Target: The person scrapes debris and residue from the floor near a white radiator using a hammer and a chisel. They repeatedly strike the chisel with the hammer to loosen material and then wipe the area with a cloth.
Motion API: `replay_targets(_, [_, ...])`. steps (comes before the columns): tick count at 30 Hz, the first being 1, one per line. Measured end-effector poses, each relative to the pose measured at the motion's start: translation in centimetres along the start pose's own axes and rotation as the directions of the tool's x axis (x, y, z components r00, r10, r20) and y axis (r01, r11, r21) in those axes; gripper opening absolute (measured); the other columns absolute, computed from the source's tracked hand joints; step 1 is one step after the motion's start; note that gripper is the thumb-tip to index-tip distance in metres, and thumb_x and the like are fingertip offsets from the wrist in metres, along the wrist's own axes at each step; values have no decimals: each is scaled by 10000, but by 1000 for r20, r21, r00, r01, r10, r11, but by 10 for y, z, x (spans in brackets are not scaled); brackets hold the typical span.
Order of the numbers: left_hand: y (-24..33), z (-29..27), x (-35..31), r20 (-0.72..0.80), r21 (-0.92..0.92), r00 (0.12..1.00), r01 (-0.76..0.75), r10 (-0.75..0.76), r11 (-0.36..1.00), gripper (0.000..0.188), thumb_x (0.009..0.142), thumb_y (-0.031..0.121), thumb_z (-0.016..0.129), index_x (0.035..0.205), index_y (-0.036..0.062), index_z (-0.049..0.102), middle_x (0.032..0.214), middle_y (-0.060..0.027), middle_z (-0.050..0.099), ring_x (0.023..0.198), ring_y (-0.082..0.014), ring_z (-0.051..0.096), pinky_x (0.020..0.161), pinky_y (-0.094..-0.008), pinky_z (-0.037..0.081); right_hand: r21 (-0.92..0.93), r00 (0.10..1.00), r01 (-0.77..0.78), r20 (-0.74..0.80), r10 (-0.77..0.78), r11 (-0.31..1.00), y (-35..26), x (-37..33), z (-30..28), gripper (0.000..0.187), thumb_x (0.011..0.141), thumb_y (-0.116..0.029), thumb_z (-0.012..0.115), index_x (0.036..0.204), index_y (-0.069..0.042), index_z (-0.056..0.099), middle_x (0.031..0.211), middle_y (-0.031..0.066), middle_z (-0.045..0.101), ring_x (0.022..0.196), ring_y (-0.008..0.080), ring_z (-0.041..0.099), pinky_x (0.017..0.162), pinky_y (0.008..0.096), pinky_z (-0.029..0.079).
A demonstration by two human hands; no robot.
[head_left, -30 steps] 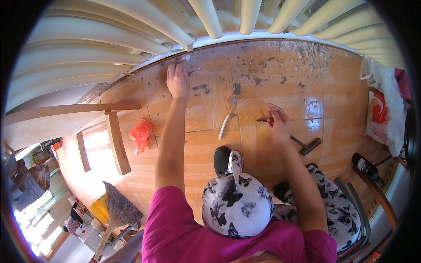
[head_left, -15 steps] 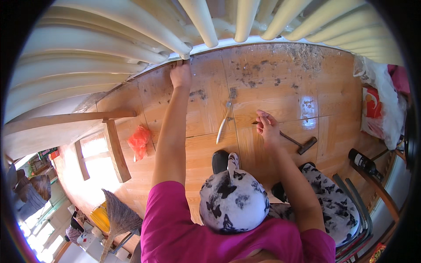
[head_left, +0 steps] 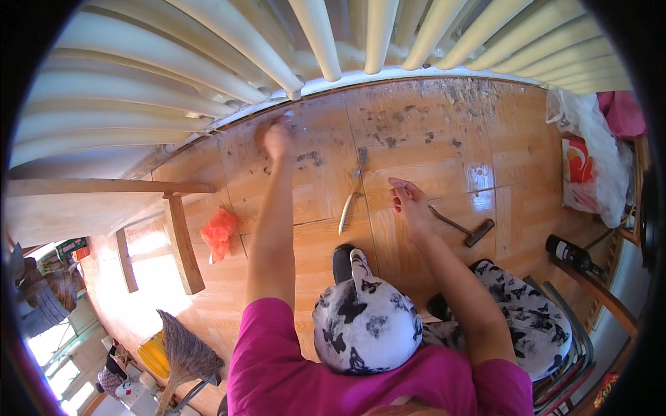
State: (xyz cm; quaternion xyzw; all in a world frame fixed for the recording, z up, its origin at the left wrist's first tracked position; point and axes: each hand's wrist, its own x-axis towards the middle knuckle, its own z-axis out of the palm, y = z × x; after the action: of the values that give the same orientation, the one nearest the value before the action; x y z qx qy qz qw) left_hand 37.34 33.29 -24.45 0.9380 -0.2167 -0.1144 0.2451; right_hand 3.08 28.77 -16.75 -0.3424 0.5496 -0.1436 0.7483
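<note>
My left hand (head_left: 279,141) is just off the floor below the radiator (head_left: 316,41), its fingers smeared by motion. A small pale blur shows at its fingertips; I cannot tell what it is. My right hand (head_left: 409,202) hangs over the middle of the floor, fingers curled and pressed together; whatever they hold, if anything, is hidden. Beside it, a hammer-like tool (head_left: 479,233) with a thin dark handle lies on the tiles, partly covered by the hand. Between my hands lies a scraper (head_left: 345,213) with a white handle. Dark flakes of dirt (head_left: 390,142) dot the floor near the radiator.
A wooden stool-like frame (head_left: 182,243) and a crumpled red plastic bag (head_left: 219,232) are on the left. A broom (head_left: 186,350) stands lower left. To the right are a white plastic bag (head_left: 605,163), a dark bottle (head_left: 576,255) and a folding chair (head_left: 579,326).
My left hand has come back a little from the radiator's base. My right hand has shifted slightly left. The hammer-like tool and scraper appear to stay in place while the view shifts slightly.
</note>
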Motion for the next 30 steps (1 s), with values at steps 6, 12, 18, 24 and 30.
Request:
replay_targets(6, [53, -8, -44, -76, -100, 877, -481, 475, 871, 246, 870, 130, 618, 1112, 88, 628, 1066, -153, 627, 939, -370, 628, 733, -432, 539, -221, 978, 173, 153, -141, 960, -8, 13, -5, 230, 958, -252, 594, 1059, -62, 677, 785, 2, 609, 649, 69, 517, 576, 222, 440])
replay_targets(12, [34, -42, -110, 367, 93, 904, -272, 221, 958, 308, 883, 345, 633, 1011, 84, 532, 973, -168, 662, 768, -359, 667, 622, -457, 525, -783, 798, 599, 565, -207, 171, -102, 42, -21, 215, 922, -303, 579, 997, -131, 685, 851, 72, 677, 807, 229, 666, 718, 380, 522])
replay_targets(18, [37, -7, -208, 468, 204, 843, -396, 266, 896, 361, 899, 417, 579, 984, 67, 552, 947, -168, 665, 748, -374, 675, 629, -467, 539, -855, 831, 512, 517, -206, -78, -217, 16, -38, 212, 937, -261, 549, 992, -92, 665, 944, 93, 685, 871, 276, 653, 755, 382, 510])
replay_targets(24, [33, 5, -224, 585, 43, 727, -470, 359, 882, 278, 864, 308, 631, 943, 49, 571, 931, -163, 651, 826, -350, 666, 672, -450, 546, -857, 849, 511, 515, -116, -63, -201, 23, -49, 204, 929, -229, 564, 1006, -66, 661, 966, 116, 685, 899, 288, 647, 774, 379, 507])
replay_targets(30, [40, 8, -192, 429, -17, 742, -564, 515, 826, 367, 808, 333, 704, 1030, 62, 591, 1012, -159, 625, 970, -338, 622, 714, -436, 539, -761, 782, 611, 623, 16, -218, -162, 19, -29, 170, 923, -273, 563, 953, -135, 657, 972, 47, 664, 888, 287, 647, 772, 418, 518])
